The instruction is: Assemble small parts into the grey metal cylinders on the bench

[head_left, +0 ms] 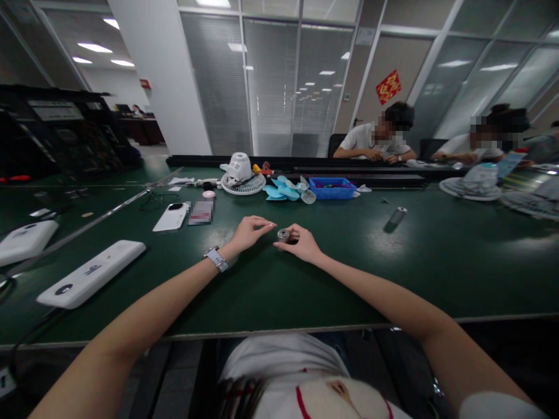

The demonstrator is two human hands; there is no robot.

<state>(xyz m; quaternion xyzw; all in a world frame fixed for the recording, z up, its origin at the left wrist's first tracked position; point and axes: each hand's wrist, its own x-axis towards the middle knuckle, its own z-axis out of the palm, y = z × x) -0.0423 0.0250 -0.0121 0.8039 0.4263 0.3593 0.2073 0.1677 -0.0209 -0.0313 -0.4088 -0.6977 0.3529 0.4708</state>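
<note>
My right hand (301, 242) rests on the green table (332, 273) with its fingers closed round a small grey metal cylinder (283, 235). My left hand (252, 231), with a watch on the wrist, lies just left of it, thumb and fingers pinched together close to the cylinder; I cannot make out anything in them. Farther back stand a white fan housing and grille (241, 174), light blue fan blades (285, 190) and a blue tray (332, 188) of small parts.
A second grey cylinder (397, 216) lies to the right. A white phone (170, 216) and two white power banks (91, 273) lie on the left. Two people sit at the far side, with more fan grilles (469, 187) at the right.
</note>
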